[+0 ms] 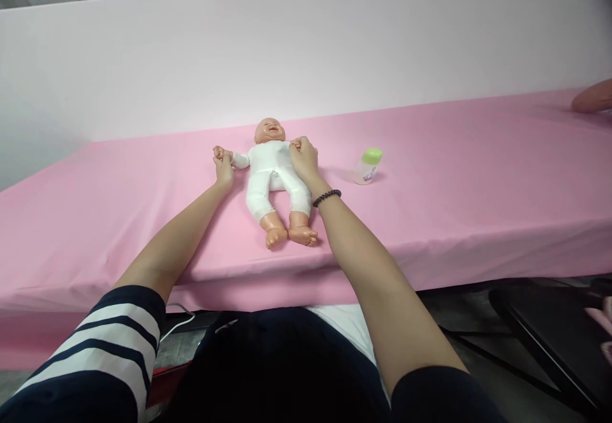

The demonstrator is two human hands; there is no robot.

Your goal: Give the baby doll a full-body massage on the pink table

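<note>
A baby doll [272, 164] with a white cloth body lies face up on the pink-covered table [444, 174], its bare feet pointing towards me. My left hand [224, 169] is closed around the doll's hand on the left side, with that arm stretched out sideways. On the other side, my right hand [304, 158] grips the doll's other hand near its shoulder. My fingers hide most of that arm. A dark beaded bracelet [327, 198] circles my right wrist.
Right of the doll stands a clear bottle [368, 166] with a green cap. A pale partition [306, 53] rises behind the table. Another person's arm [593, 97] rests at the far right edge. Below the table on the right is a black chair [540, 327].
</note>
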